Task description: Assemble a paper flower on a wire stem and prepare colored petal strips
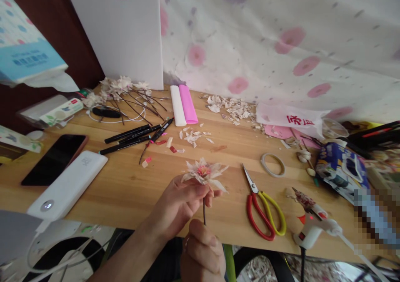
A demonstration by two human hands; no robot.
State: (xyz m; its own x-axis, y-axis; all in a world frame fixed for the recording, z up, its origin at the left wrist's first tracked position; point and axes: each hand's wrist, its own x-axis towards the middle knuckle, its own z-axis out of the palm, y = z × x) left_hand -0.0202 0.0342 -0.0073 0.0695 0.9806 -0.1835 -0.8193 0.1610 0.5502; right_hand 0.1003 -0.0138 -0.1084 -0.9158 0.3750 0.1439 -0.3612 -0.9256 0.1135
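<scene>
While two hands point(183, 202) grip one flower point(203, 172), two rolls point(188, 104) lie beyond.

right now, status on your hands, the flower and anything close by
Left hand holding the flower just under its petals. Right hand closed on the stem below. Flower upright, petals spread. Scissors to the right, clear of both hands.

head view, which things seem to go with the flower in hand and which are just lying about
Likely belong:
flower, held by the left hand
its stem, in the right hand
scissors
glue gun
tape roll
white roll
pink roll
stemmed flowers

Probably just lying about:
phone
power bank
blue-and-white packet
tissue pack
</scene>
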